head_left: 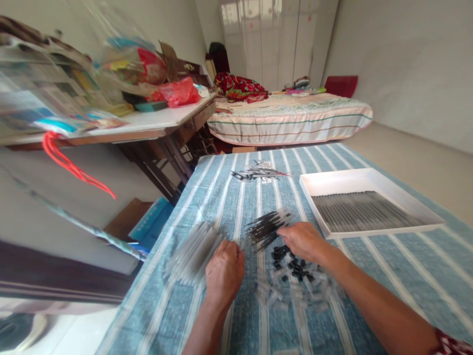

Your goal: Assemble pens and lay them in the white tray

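Observation:
My left hand (pixel 225 266) is closed, its fingers curled downward beside a bundle of translucent grey-white tubes (pixel 194 254). What its fingertips hold, if anything, is hidden. My right hand (pixel 301 239) reaches in from the right, thumb and fingers pinched at the right end of a pile of thin black sticks with pale ends (pixel 268 229), which look like pen refills. Just below that hand lie small black caps (pixel 295 266). Around them are scattered clear plastic caps (pixel 273 293), blurred at the edges.
A white shallow box (pixel 384 231) at the right holds a row of dark pens (pixel 364 209). More thin dark pieces (pixel 258 172) lie toward the far edge of the striped tablecloth (pixel 166 310). A cluttered desk (pixel 148 123) stands at the left; a bed (pixel 295 116) is behind.

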{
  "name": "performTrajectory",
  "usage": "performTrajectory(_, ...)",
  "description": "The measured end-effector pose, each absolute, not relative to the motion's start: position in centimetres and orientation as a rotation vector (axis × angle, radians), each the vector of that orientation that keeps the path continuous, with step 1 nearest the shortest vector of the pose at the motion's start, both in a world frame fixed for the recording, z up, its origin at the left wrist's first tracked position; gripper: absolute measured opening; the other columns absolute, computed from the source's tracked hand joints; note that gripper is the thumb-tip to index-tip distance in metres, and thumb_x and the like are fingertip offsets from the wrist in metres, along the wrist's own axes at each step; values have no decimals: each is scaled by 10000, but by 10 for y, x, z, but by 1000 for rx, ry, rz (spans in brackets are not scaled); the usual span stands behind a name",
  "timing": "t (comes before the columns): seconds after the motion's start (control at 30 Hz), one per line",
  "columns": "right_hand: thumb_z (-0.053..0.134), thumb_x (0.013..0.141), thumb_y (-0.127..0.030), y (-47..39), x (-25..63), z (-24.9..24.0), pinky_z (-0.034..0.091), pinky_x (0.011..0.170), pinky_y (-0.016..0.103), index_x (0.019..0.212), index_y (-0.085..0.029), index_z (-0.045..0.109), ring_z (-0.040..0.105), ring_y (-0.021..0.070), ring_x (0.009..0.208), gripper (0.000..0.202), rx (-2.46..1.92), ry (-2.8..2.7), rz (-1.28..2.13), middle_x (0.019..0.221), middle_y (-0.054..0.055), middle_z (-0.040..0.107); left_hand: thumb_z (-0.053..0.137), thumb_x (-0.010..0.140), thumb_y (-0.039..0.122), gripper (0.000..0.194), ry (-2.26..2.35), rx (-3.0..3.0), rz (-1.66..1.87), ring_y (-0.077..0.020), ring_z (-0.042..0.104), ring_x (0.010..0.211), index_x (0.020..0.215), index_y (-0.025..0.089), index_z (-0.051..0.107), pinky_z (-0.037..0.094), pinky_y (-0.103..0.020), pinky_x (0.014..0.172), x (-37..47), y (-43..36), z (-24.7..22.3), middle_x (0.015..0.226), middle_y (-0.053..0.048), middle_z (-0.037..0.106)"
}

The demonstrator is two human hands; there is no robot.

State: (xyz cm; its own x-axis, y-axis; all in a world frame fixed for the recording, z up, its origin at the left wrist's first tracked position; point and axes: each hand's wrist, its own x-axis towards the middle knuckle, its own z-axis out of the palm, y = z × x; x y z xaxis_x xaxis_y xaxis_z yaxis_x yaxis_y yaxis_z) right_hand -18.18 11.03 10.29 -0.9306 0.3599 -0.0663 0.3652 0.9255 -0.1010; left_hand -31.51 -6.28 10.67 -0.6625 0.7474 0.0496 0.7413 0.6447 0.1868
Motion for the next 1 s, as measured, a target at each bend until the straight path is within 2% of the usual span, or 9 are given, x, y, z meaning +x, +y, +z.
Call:
performTrajectory(0.13, 423, 814, -96, 107, -194, 104, 396, 628, 287, 905, -156, 639, 667, 243, 757, 242, 472, 2996, -45, 795, 124, 706, 454, 826, 250, 166, 2719, 1220, 690, -163, 579, 671, 679, 195, 508, 396, -264, 632, -316, -62, 103, 725, -25, 581)
performTrajectory(0.27, 423, 785, -56, 105, -201, 103, 412, 667, 296, 909, -129, 630, 661, 249, 795, 252, 438, 2991, -24, 836, 145, 703, 468, 808, 309, 163, 2555, 1084, 985, -170, 592, 628, 705, 198, 530, 424, -273, 611, -316, -62, 96, 684, -14, 605)
performTrajectory(0.43, 395, 789, -31, 104, -202, 99, 413, 692, 283, 918, -112, 620, 653, 234, 820, 273, 414, 3007, -26, 856, 146, 697, 492, 767, 300, 175, 2341, 913, 1251, -186, 626, 670, 845, 185, 599, 474, -280, 607, -316, -61, 87, 723, -19, 641)
performTrajectory(0.6, 421, 775, -30, 107, -199, 93, 409, 685, 279, 903, -119, 606, 657, 230, 803, 242, 431, 3013, -54, 855, 138, 697, 537, 722, 313, 229, 2268, 804, 1303, -184, 607, 623, 851, 169, 659, 468, -263, 525, -316, -61, 84, 670, -19, 636)
performTrajectory(0.83, 439, 766, -26, 111, -196, 93, 397, 642, 271, 936, -113, 575, 667, 226, 762, 235, 413, 3024, -82, 802, 131, 699, 591, 699, 286, 113, 2215, 710, 1330, -156, 548, 499, 720, 185, 639, 402, -243, 453, -312, -59, 98, 540, 8, 595)
performTrajectory(1.0, 431, 799, -82, 116, -194, 92, 369, 605, 273, 910, -117, 587, 661, 224, 704, 194, 410, 3048, -72, 725, 127, 690, 614, 689, 272, 95, 2175, 631, 1379, -124, 490, 434, 673, 179, 620, 360, -228, 424, -311, -57, 102, 493, 23, 572)
